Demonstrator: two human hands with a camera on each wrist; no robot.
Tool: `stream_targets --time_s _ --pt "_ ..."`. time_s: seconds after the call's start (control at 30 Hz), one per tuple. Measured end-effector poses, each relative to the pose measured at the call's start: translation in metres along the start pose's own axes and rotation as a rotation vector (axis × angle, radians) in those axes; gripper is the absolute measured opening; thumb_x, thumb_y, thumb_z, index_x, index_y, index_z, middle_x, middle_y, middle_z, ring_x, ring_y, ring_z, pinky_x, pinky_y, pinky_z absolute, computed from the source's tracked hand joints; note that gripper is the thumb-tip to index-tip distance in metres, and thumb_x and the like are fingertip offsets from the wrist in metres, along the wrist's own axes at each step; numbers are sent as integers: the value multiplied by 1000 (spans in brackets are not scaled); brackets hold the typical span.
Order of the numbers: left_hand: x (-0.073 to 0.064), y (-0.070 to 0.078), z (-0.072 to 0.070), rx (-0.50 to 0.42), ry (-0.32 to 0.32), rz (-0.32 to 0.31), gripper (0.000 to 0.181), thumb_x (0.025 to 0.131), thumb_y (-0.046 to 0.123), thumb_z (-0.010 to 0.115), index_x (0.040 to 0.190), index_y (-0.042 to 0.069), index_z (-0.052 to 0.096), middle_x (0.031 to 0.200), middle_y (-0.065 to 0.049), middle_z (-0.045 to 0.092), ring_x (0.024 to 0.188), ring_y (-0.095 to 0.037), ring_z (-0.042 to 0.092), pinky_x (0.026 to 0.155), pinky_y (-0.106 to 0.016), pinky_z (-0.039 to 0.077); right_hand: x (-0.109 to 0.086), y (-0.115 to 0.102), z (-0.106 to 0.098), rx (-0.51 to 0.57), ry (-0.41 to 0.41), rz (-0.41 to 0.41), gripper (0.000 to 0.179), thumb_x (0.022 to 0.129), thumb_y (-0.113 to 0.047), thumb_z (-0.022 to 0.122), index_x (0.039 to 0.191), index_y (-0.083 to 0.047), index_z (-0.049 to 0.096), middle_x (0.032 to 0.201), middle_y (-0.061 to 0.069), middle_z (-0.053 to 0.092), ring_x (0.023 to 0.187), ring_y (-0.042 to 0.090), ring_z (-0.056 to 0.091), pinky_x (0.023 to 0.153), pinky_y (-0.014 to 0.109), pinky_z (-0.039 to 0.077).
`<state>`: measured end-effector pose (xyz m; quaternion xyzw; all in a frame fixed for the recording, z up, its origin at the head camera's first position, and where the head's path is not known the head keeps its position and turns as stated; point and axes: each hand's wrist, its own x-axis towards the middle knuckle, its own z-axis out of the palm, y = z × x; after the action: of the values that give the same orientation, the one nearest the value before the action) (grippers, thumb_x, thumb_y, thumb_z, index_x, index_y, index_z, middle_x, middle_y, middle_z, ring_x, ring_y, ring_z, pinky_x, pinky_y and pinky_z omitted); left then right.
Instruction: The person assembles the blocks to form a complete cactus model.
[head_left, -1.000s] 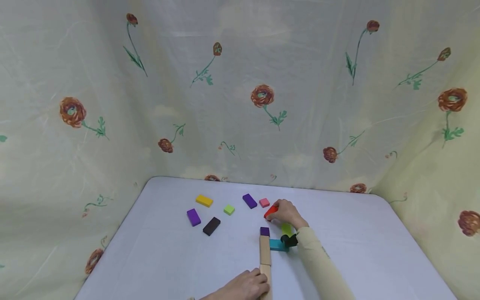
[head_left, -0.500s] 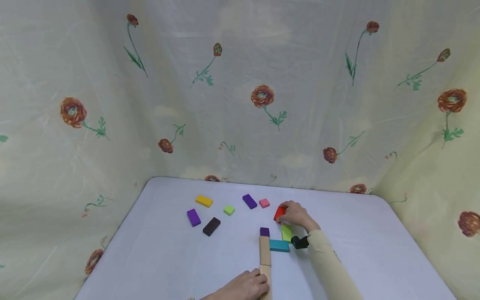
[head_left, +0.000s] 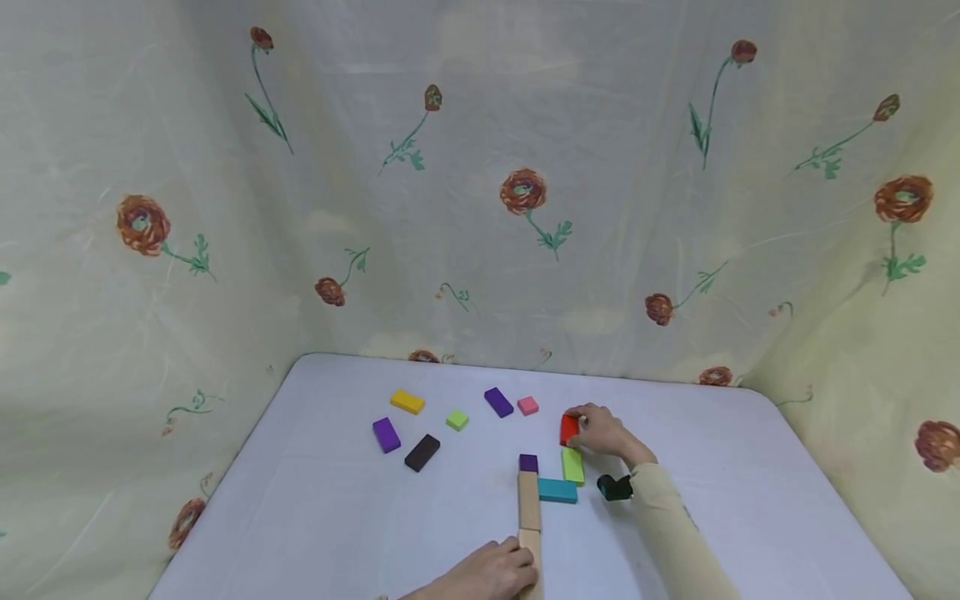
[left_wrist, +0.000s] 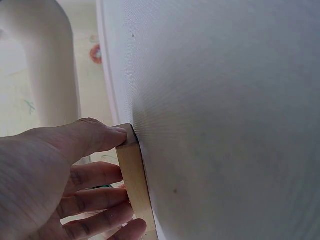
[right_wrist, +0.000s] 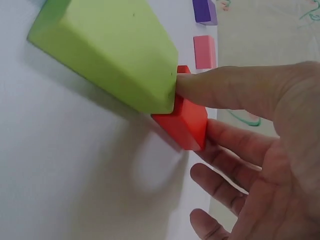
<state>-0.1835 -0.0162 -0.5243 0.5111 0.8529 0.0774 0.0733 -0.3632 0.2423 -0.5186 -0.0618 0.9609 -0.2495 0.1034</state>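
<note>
My right hand [head_left: 606,433] pinches a red block [head_left: 569,429] between thumb and fingers. In the right wrist view, the red block [right_wrist: 187,122] lies against the end of a lime-green block [right_wrist: 115,50]. A teal block [head_left: 557,491] sits below the green one and meets the side of a row of wooden blocks [head_left: 529,500], topped by a small dark purple block [head_left: 528,463]. At the row's near end my left hand [head_left: 491,572] holds a plain wooden block [left_wrist: 135,175], thumb at one end and fingers along its side.
Farther back on the white table [head_left: 300,500] lie a yellow block [head_left: 407,402], a purple block [head_left: 387,435], a dark brown block [head_left: 422,452], a small light-green block [head_left: 457,419], another purple block [head_left: 498,402] and a pink block [head_left: 528,405]. A flowered curtain [head_left: 600,208] surrounds the table.
My right hand has drawn the red block rightward and turned it, from near the pink block to the far end of the lime-green block. My left hand has stayed in place.
</note>
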Motion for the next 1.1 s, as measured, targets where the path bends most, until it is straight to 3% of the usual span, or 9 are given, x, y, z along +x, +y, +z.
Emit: stream_targets --time_s 0.23,0.6,0.83,1.1 --pt "1 0 0 -33 8 -8 42 91 50 60 114 17 68 104 9 62 86 1 46 68 -10 40 -1 1 0 -39 5 -7 54 83 -23 71 132 -7 56 134 19 52 116 35 45 98 61 36" --pt "0 0 1 -21 1 -4 41 91 51 58 114 18 67 104 10 62 87 1 47 68 -11 39 2 6 5 -59 45 3 52 86 -31 69 131 -7 58 130 19 55 112 35 45 95 57 39" --pt "0 0 1 -19 1 2 42 92 51 58 115 17 67 105 9 62 87 1 47 69 -10 39 0 5 3 28 66 21 49 84 -24 72 127 -6 58 122 13 57 106 30 47 90 52 43" --pt "0 1 -1 -19 12 -1 41 91 50 59 115 18 67 104 10 62 86 1 46 69 -10 39 1 10 2 59 42 12 48 85 -20 70 129 -6 57 126 16 55 112 31 46 95 54 44"
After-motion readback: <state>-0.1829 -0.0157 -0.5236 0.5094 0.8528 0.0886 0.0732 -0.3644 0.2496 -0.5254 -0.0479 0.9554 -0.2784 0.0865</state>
